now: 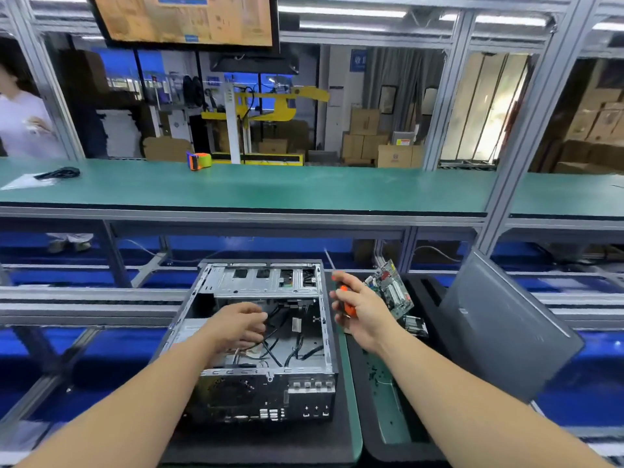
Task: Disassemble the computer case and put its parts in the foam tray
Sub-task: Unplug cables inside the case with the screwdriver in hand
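An open computer case [270, 393] lies on its side in front of me, its inside showing black cables and a metal drive cage. My left hand [238, 324] is inside the case with its fingers curled around black cables. Just right of the case, my right hand [358, 314] grips an orange-handled screwdriver [347, 307] with its shaft pointing up and away. A black foam tray [368, 420] lies to the right. In the tray, a green circuit board [391, 288] stands tilted and a grey side panel [499, 325] leans in it.
A green mat [347, 376] shows between case and tray. A long green workbench [270, 187] runs across behind, carrying an orange tape dispenser [198, 161] and a black cable [59, 172]. Aluminium frame posts stand at right. A person stands at far left.
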